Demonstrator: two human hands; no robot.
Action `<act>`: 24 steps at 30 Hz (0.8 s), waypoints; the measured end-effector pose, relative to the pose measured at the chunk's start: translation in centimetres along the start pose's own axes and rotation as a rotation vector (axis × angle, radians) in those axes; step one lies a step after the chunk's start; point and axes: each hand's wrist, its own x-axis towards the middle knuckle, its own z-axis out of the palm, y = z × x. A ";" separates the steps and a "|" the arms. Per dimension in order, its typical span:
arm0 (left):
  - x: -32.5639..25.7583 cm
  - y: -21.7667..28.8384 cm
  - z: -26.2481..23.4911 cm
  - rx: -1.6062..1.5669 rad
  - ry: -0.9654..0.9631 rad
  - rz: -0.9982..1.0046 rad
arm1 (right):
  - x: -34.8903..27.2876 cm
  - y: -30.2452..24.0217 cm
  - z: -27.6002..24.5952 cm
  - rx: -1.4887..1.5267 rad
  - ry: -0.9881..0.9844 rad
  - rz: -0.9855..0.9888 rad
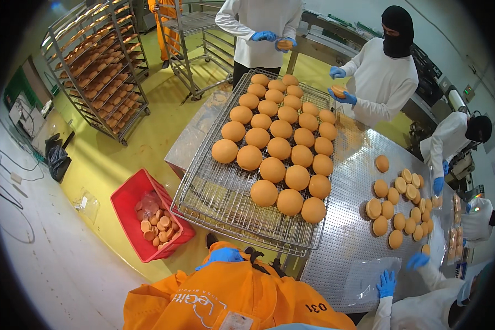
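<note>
A single blue-gloved left hand (225, 256) rests at the front of the wearer's orange garment (225, 294), just below the near edge of a stack of wire trays (209, 190). Its fingers are hidden, so I cannot tell how far open they are or whether they hold anything; the right hand lies out of view, and its fingers cannot be told either.

On the top tray sit thirty-two round golden-brown buns (281, 128), in five lines running away from the wearer: six, six, eight, six and six (the lines bend with the lens).

To the left, on the yellow floor, stands one red crate (173, 246) with a heap of bun pieces (164, 221), too jumbled to count, and one clear plastic bag (147, 204). To the right, one perforated steel table (341, 225) carries roughly two dozen smaller-looking buns (380, 188), some overlapping. One clear plastic sheet (360, 280) lies on its near end, under one spread blue-gloved hand (386, 284) of a co-worker.

Six other people are in sight; two beyond the trays hold one bun each. Behind stand two wheeled racks: one loaded rack (121, 135) and one trolley (195, 22).
</note>
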 end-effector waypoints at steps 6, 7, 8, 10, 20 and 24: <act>-1.3 0.1 -0.1 0.023 -0.007 -0.046 | -0.2 2.7 -1.1 -1.253 0.098 -0.117; -1.2 -1.0 0.7 -0.004 0.011 0.000 | -0.7 3.1 -1.8 -1.210 0.138 -0.077; -0.8 -3.4 2.4 -0.005 0.080 0.102 | -0.3 3.3 -2.4 -1.159 0.161 -0.063; 0.7 -8.0 5.7 0.001 0.217 0.308 | 0.0 3.3 -3.4 -1.049 0.214 -0.030; -7.5 -3.8 -1.9 -0.514 0.059 -0.230 | 1.6 5.6 -3.7 0.349 -0.153 -0.216; -13.0 2.2 -5.8 -0.466 0.166 -0.608 | 0.4 6.0 -2.7 -0.622 0.035 -0.114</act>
